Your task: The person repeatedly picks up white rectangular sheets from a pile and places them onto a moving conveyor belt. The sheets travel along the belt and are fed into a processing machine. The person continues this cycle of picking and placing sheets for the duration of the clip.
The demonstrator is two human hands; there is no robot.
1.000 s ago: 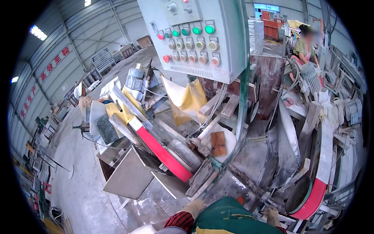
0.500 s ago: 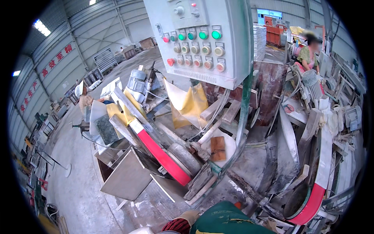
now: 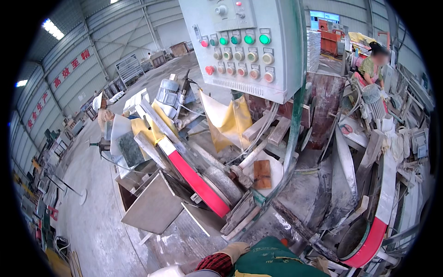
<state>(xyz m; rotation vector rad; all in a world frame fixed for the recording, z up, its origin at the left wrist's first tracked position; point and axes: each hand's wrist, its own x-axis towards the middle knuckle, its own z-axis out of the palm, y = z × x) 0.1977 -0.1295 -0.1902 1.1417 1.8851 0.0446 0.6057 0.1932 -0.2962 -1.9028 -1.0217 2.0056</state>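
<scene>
My left hand, in a tan glove below a red-and-black plaid sleeve, lies at the lower edge against the green apron on my body. Its fingers are not clear enough to tell what they hold. By the apron's right side a tan patch looks like the glove of my right hand, mostly hidden. Ahead stands a machine with a red-and-white curved belt guard and a brown wooden block. Above it hangs a grey control box with rows of green, red and pale buttons.
Stone slabs lean below the guard. At right are a second red-and-white guard and a motor. One person works at the far right, another at the left. Grey concrete floor stretches left.
The view has turned slightly, so most of the scene sits further right. My left glove shows more fully and has moved up and right along the apron.
</scene>
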